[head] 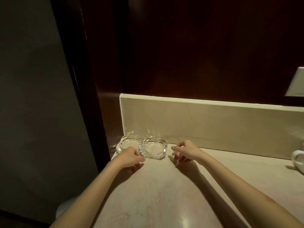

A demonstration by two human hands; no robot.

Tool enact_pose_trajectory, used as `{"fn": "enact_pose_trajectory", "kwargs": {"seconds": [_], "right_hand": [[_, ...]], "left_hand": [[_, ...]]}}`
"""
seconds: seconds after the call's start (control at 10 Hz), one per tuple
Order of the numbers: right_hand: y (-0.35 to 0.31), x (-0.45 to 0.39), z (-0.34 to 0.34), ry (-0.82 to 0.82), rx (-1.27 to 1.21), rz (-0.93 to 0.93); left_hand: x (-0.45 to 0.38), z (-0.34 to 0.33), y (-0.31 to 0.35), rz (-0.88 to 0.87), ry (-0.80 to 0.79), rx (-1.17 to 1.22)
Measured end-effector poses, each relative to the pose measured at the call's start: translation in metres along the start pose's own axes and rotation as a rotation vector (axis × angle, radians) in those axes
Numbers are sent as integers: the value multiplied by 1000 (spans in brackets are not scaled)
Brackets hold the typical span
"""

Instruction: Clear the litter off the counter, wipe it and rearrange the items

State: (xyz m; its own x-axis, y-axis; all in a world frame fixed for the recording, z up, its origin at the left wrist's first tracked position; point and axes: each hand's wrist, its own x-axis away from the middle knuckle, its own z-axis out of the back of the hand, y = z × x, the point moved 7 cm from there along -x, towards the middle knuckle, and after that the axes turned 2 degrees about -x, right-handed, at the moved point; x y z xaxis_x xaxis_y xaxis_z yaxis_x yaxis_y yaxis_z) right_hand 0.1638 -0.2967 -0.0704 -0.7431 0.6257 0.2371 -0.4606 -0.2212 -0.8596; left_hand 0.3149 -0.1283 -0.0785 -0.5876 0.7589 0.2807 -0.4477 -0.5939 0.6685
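Reaching toward the counter's [164, 191] far-left corner, about 11 o'clock from frame centre: two clear glass ashtrays sit side by side, touching, against the beige marble backsplash [213, 124]. Left ashtray [127, 143] in the corner, right ashtray [153, 148] just at its 3 o'clock. Left hand [130, 157] at 6 o'clock of the pair, fingers loosely curled, half open, gripping nothing; fingertips at the near edge where the two ashtrays meet, contact can't be confirmed. Right hand [185, 151] at 3 o'clock of the right ashtray, near but apart, fingers loosely bent, empty. White mug [298, 159] at the frame's 3 o'clock edge, well apart. Both ashtrays look empty. Dark wood panelling [197, 46] above.
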Motion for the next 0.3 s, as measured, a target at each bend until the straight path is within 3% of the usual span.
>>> {"fn": "enact_pose_trajectory", "kwargs": {"seconds": [0.3], "right_hand": [[32,57,37,11,36,-16]], "left_hand": [[16,-42,41,-76,-76,-38]]}}
